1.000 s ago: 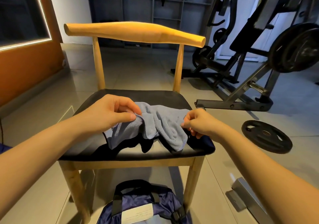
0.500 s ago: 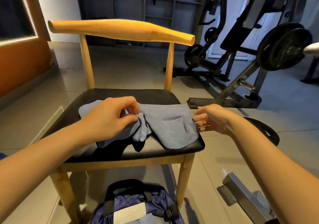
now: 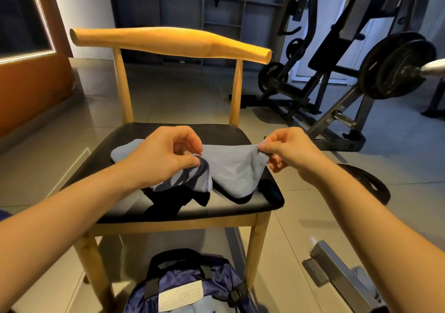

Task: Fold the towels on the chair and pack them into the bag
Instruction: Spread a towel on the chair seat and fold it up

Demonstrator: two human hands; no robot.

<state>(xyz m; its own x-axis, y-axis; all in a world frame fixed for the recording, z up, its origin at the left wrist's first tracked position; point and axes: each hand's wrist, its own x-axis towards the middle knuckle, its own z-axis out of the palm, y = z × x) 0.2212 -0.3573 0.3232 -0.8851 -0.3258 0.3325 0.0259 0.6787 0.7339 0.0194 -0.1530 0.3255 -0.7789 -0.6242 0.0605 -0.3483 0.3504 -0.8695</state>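
I'm watching the left hand (image 3: 166, 154) and right hand (image 3: 287, 153) each pinching an edge of the fluffy light-blue towel (image 3: 232, 168), which is draping over the glossy black seat of the wooden chair (image 3: 101, 175). The shiny navy bag (image 3: 216, 281) is sitting on the floor below.

light blue towel (image 3: 237, 171), black seat (image 3: 173, 206), navy bag (image 3: 216, 281), tan chair frame (image 3: 168, 41)

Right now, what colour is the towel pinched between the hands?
The towel is light blue. It shows best in the head view, spread over the black chair seat.
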